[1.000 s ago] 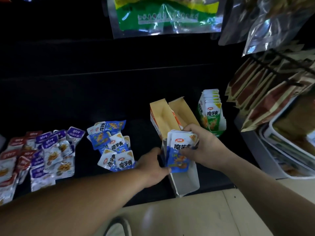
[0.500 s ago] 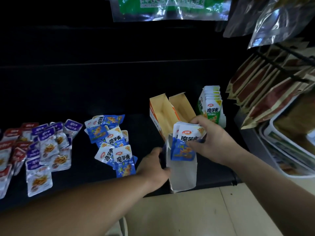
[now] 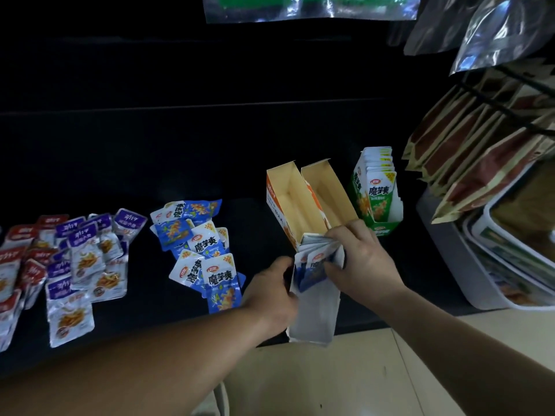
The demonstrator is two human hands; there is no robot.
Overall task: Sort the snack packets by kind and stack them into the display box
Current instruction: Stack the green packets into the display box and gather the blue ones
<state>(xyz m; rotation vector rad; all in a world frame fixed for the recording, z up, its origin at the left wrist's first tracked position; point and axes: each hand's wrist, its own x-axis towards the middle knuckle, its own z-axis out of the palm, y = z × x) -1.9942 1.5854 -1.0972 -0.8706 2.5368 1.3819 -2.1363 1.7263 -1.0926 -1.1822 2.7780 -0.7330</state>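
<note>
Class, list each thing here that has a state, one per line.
White box: open, partly filled.
Blue packet stack: partly inside, gripped by right hand.
Left hand: holds white box.
Orange box: open, looks empty.
Green box: filled, packets upright.
Loose blue packets: piled, unsorted.

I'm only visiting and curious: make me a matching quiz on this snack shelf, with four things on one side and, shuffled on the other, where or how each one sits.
Things:
1 green packets
2 orange box
3 loose blue packets
4 blue bundle

States:
A empty, top open
B gripped by the right hand, partway in the white box
C heaped flat on the dark shelf
D standing upright in a green box

Pairs: 1-D, 2-A, 3-C, 4-B
</note>
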